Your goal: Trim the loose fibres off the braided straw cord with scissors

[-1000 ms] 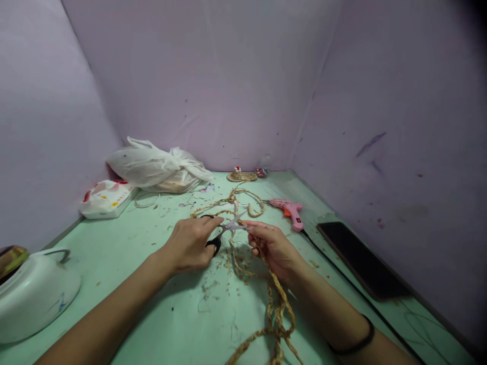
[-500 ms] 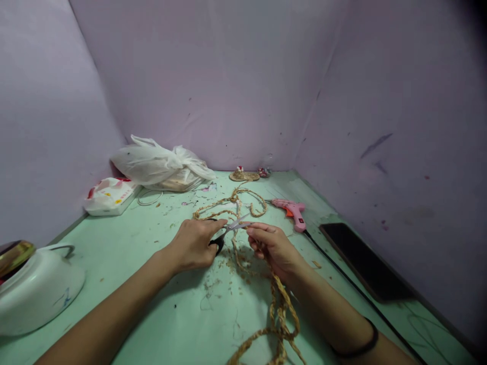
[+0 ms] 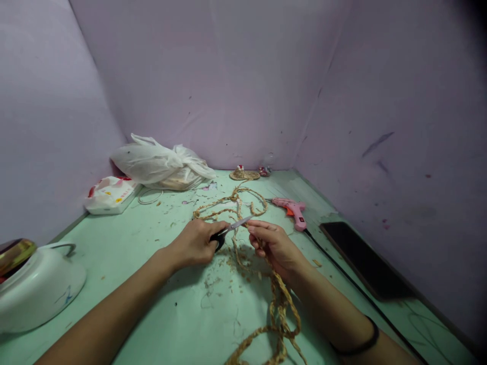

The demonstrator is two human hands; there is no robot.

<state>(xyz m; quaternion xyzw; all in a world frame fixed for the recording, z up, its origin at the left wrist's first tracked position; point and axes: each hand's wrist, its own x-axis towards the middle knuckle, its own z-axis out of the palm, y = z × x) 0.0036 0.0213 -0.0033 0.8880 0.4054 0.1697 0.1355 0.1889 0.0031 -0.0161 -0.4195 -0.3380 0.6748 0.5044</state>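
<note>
My left hand (image 3: 198, 241) is wrapped round the black handles of a pair of scissors (image 3: 238, 224). The blades lie together and point right, their tip close to the fingers of my right hand (image 3: 274, 244). That hand pinches one end of a braided straw cord (image 3: 282, 306), which hangs from it in loops toward the front edge of the view. More of the braided cord (image 3: 258, 195) lies in loose curves on the table beyond the scissors. Small straw clippings (image 3: 228, 261) are scattered beneath both hands.
A pink glue gun (image 3: 291, 209) with a black cable and a dark phone (image 3: 365, 258) lie right on the green table (image 3: 182, 314). Leftward are a white bowl (image 3: 45, 289), a tissue pack (image 3: 112, 196) and a tied plastic bag (image 3: 163, 165). A small straw hat (image 3: 244, 175) sits at the back wall.
The scissor blades were spread around the area by my right fingertips and have now closed together. Both hands have stayed almost in place, and the cord is still in my right hand.
</note>
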